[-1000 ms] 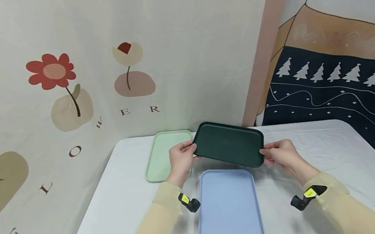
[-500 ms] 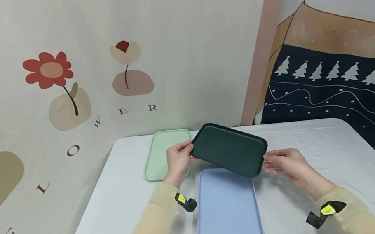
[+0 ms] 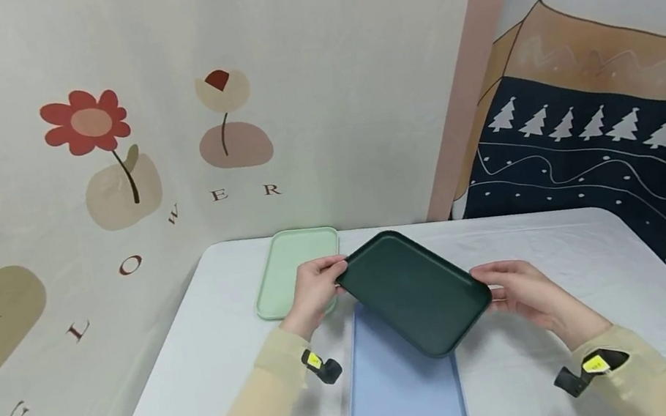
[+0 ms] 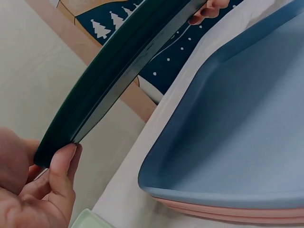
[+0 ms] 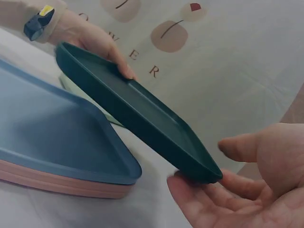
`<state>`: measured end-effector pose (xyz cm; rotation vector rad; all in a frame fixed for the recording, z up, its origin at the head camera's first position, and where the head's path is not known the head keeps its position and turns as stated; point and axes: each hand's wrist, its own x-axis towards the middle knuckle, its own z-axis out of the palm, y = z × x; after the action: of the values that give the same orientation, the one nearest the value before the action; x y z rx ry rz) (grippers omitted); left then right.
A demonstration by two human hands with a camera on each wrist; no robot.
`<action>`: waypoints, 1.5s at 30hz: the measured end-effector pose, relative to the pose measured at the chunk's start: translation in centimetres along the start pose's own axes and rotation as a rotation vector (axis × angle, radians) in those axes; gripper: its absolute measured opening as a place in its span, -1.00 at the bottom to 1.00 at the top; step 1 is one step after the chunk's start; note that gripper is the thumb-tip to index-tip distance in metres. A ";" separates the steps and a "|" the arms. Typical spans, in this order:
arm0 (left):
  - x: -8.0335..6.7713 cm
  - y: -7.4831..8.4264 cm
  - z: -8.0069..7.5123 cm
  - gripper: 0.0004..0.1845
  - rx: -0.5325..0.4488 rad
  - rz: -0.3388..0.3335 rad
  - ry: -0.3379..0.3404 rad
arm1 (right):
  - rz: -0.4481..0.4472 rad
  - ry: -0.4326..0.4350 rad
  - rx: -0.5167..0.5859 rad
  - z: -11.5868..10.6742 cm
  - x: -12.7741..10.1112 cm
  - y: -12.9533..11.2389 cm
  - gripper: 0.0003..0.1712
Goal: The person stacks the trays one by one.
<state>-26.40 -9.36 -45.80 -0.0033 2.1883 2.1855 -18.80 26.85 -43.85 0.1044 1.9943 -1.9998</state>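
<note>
- Since a second ago we have swung the dark green rectangular plastic tray (image 3: 415,292) round in the air: it lay nearly crosswise in the centre of the frame, and now it runs on a diagonal, its near corner dipped toward the lower middle.
- Our left hand (image 3: 314,291) still pinches the tray's far corner, thumb on top – the left wrist view shows a fingertip curled under the rim.
- Our right hand (image 3: 525,293) has slid off its earlier grip; the fingers lie nearly straight and apart, palm up, cradling the tray's right corner from below.
- We judge the turn is lining the tray up with the pale blue rectangular plastic tray (image 3: 400,397) beneath it, in the lower centre; the green one hangs above it, not touching.
- Under the blue tray a pink rim (image 5: 57,183) shows – another tray, stacked.
- The mint green rectangular tray (image 3: 290,267) lies flat just left of centre, partly behind our left hand.
- The white-covered tabletop (image 3: 216,377) has open cloth on both sides of the blue tray; the flowered backdrop stands close behind the mint tray, so room is tighter toward the top of the frame.
</note>
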 end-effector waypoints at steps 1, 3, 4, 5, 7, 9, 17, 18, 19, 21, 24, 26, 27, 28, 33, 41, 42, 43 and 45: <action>-0.1 0.0 0.0 -0.78 0.006 -0.003 -0.017 | 0.001 -0.012 -0.005 0.0 0.0 0.0 -0.42; -0.3 0.1 0.0 -0.77 0.017 -0.007 -0.050 | 0.003 -0.041 -0.007 0.0 0.0 0.1 -0.51; -0.3 0.1 0.0 -0.77 0.020 -0.010 -0.063 | 0.003 -0.056 -0.007 0.0 -0.1 0.2 -0.55; -0.4 0.2 -0.1 -0.77 0.025 -0.012 -0.071 | 0.004 -0.070 -0.007 0.0 -0.1 0.2 -0.59; -0.4 0.1 -0.1 -0.78 0.034 -0.016 -0.080 | 0.004 -0.088 -0.002 0.1 -0.3 0.3 -0.64; -0.5 0.1 -0.2 -0.77 0.041 -0.028 -0.084 | 0.003 -0.097 0.014 0.2 -0.5 0.3 -0.66; -0.9 0.0 -0.1 -0.63 -0.079 -0.126 -0.092 | 0.003 -0.055 0.094 1.0 -1.3 0.5 -0.62; -1.0 0.0 -0.1 -0.60 -0.110 -0.137 -0.095 | 0.002 -0.044 0.102 1.1 -1.4 0.6 -0.61; -1.1 0.0 0.0 -0.57 -0.142 -0.148 -0.098 | 0.001 -0.033 0.109 1.2 -1.5 0.6 -0.60; -1.3 -0.1 0.2 -0.52 -0.195 -0.160 -0.110 | -0.001 -0.012 0.128 1.5 -1.7 0.7 -0.58; -1.7 -0.3 0.5 -0.47 -0.239 -0.175 -0.129 | -0.004 0.021 0.152 2.1 -2.1 0.9 -0.58; -1.9 -0.2 0.6 -0.46 -0.250 -0.184 -0.143 | -0.006 0.032 0.166 2.5 -2.5 1.1 -0.60; -2.1 -0.2 0.6 -0.45 -0.248 -0.187 -0.149 | -0.005 0.037 0.172 2.7 -2.7 1.2 -0.61; -2.3 -0.2 0.7 -0.45 -0.244 -0.188 -0.152 | -0.004 0.036 0.176 3.0 -3.0 1.2 -0.62; -2.8 0.0 0.7 -0.46 -0.230 -0.185 -0.163 | 0.009 -0.007 0.206 3.9 -4.0 1.5 -0.52; -3.6 0.0 0.1 -0.49 -0.164 -0.159 -0.205 | 0.026 -0.207 0.252 4.0 -5.2 2.2 -0.25; -3.7 0.1 0.1 -0.49 -0.156 -0.158 -0.212 | 0.027 -0.235 0.259 4.1 -5.3 2.3 -0.25; -3.9 0.1 0.0 -0.49 -0.148 -0.157 -0.221 | 0.026 -0.262 0.265 4.1 -5.4 2.5 -0.28; -4.1 0.2 -0.2 -0.51 -0.127 -0.152 -0.243 | 0.028 -0.298 0.281 4.3 -5.6 2.8 -0.40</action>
<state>-22.35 -9.71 -45.47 0.0834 1.8561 2.1130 -12.06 23.59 -44.89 -0.0975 1.5181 -2.1239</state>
